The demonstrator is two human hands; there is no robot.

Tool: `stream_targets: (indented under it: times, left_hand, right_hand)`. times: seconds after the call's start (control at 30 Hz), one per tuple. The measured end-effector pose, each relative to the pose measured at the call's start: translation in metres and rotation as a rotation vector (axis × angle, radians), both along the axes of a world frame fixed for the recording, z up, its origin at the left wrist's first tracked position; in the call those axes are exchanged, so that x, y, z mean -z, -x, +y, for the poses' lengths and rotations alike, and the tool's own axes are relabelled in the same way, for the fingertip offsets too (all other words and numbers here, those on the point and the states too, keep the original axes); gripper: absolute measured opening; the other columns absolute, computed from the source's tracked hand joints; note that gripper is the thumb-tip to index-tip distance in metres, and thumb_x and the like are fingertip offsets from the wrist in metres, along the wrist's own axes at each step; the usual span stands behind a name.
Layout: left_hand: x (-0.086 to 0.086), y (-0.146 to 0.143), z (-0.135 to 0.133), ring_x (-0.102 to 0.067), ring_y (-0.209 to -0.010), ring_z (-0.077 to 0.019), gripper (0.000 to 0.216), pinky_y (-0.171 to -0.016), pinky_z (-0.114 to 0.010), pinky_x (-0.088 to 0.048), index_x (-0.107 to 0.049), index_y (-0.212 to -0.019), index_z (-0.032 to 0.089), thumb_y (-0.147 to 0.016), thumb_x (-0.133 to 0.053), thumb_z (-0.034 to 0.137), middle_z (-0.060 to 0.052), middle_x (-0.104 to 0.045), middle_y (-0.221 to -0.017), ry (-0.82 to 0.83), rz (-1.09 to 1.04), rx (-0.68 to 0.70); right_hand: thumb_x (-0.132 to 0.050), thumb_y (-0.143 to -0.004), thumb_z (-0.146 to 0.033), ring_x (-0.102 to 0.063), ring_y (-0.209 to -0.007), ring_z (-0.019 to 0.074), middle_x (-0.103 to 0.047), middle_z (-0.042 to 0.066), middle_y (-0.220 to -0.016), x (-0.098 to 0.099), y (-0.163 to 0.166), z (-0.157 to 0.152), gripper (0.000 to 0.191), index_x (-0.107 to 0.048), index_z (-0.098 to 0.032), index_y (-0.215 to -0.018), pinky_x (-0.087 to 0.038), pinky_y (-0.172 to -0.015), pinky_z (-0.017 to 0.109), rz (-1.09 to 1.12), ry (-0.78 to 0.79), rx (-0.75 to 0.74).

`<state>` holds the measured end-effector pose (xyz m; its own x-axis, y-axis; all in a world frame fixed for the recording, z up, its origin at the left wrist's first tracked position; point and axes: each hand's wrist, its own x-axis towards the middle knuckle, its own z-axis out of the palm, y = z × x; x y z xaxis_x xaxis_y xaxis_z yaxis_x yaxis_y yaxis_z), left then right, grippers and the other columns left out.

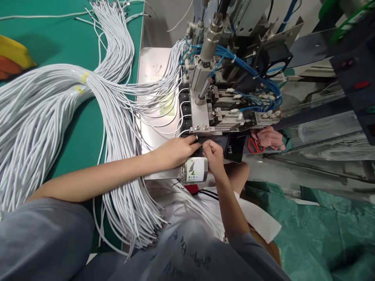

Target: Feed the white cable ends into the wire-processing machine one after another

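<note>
My left hand point(178, 150) and my right hand point(213, 153) meet fingertip to fingertip just below the front of a metal machine point(211, 105). Both pinch the end of a thin white wire point(200, 144) held between them, close to the machine's black slot. The fingers of both hands are curled closed. A large bundle of white wires point(58, 113) lies across the green table point(84, 136) to my left, with its ends hanging over the table edge by my lap. A small white-labelled cylinder point(195, 170) sits under my hands.
The machine carries blue air hoses point(252, 74), a silver cylinder point(209, 43) and a small black fan point(275, 60). A shiny metal plate point(154, 78) lies in front of it. Red-handled scissors point(254, 146) rest beside a pink cloth point(269, 137). Green sheeting point(322, 234) covers the lower right.
</note>
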<state>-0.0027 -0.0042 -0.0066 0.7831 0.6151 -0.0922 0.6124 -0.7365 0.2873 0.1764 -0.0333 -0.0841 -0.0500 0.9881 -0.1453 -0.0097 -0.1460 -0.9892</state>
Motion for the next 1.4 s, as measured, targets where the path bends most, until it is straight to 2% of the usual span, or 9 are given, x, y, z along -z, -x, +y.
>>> stream_targets:
  times: [0.23, 0.5, 0.63, 0.73, 0.83, 1.07, 1.23, 1.4]
  left_hand:
    - [0.001, 0.0, 0.002, -0.062, -0.065, -0.0169, 0.029, -0.052, -0.028, -0.044, -0.064, -0.113, 0.011, -0.089, -0.047, 0.011, -0.011, -0.058, -0.092, -0.088, 0.025, 0.039]
    - [-0.001, 0.001, 0.003, -0.064, -0.075, -0.0192, 0.03, -0.055, -0.028, -0.047, -0.063, -0.115, 0.008, -0.091, -0.045, 0.01, -0.014, -0.06, -0.097, -0.11, 0.02, 0.082]
    - [0.0, 0.001, 0.003, -0.065, -0.078, -0.0193, 0.03, -0.056, -0.028, -0.049, -0.063, -0.115, 0.009, -0.092, -0.043, 0.01, -0.015, -0.06, -0.102, -0.132, 0.028, 0.081]
    - [0.002, 0.001, 0.003, -0.066, -0.077, -0.0189, 0.029, -0.056, -0.028, -0.049, -0.062, -0.115, 0.009, -0.092, -0.045, 0.01, -0.014, -0.059, -0.1, -0.129, 0.018, 0.076]
    - [0.002, 0.002, 0.003, -0.065, -0.077, -0.0188, 0.028, -0.056, -0.028, -0.048, -0.062, -0.115, 0.009, -0.091, -0.046, 0.011, -0.013, -0.059, -0.097, -0.118, 0.014, 0.074]
    - [0.003, 0.002, 0.003, -0.065, -0.077, -0.021, 0.029, -0.055, -0.03, -0.048, -0.062, -0.115, 0.009, -0.093, -0.043, 0.011, -0.013, -0.058, -0.098, -0.113, 0.015, 0.083]
    - [0.001, 0.001, 0.004, -0.065, -0.078, -0.0214, 0.029, -0.056, -0.031, -0.048, -0.063, -0.114, 0.009, -0.093, -0.043, 0.011, -0.012, -0.058, -0.097, -0.108, 0.028, 0.091]
    - [0.0, 0.0, 0.004, -0.065, -0.078, -0.0202, 0.026, -0.055, -0.029, -0.046, -0.063, -0.111, 0.01, -0.093, -0.045, 0.011, -0.012, -0.058, -0.096, -0.099, 0.045, 0.083]
  right_hand:
    - [-0.059, -0.087, -0.047, -0.028, -0.05, 0.0092, -0.033, -0.006, -0.055, -0.004, -0.005, 0.005, 0.036, -0.047, -0.02, -0.065, -0.022, -0.047, 0.025, 0.002, 0.012, -0.066]
    - [-0.056, -0.087, -0.041, -0.03, -0.047, 0.0086, -0.036, -0.007, -0.053, -0.007, -0.002, 0.006, 0.032, -0.045, -0.021, -0.065, -0.024, -0.046, 0.024, 0.026, 0.056, -0.059]
    - [-0.053, -0.088, -0.037, -0.036, -0.048, 0.0088, -0.039, -0.007, -0.055, -0.008, 0.003, 0.003, 0.023, -0.051, -0.02, -0.073, -0.028, -0.047, 0.023, 0.015, 0.024, 0.03]
    - [-0.051, -0.088, -0.029, -0.048, -0.053, 0.01, -0.053, -0.004, -0.061, -0.008, 0.005, -0.003, 0.015, -0.061, -0.019, -0.084, -0.037, -0.052, 0.024, -0.004, -0.048, 0.142]
    - [-0.053, -0.087, -0.025, -0.053, -0.058, 0.0107, -0.061, -0.001, -0.07, -0.009, 0.007, -0.011, 0.017, -0.069, -0.019, -0.089, -0.042, -0.056, 0.025, -0.035, -0.107, 0.194]
    - [-0.055, -0.088, -0.021, -0.057, -0.062, 0.011, -0.067, 0.001, -0.079, -0.009, 0.008, -0.024, 0.023, -0.075, -0.021, -0.098, -0.048, -0.062, 0.027, -0.121, -0.233, 0.248]
    - [-0.056, -0.085, -0.023, -0.058, -0.057, 0.011, -0.07, 0.002, -0.078, -0.009, 0.007, -0.022, 0.021, -0.074, -0.018, -0.096, -0.048, -0.056, 0.025, -0.141, -0.13, 0.318]
    - [-0.056, -0.087, -0.024, -0.057, -0.06, 0.0117, -0.063, 0.001, -0.075, -0.01, 0.006, -0.018, 0.021, -0.075, -0.019, -0.093, -0.047, -0.058, 0.026, -0.196, -0.18, 0.24]
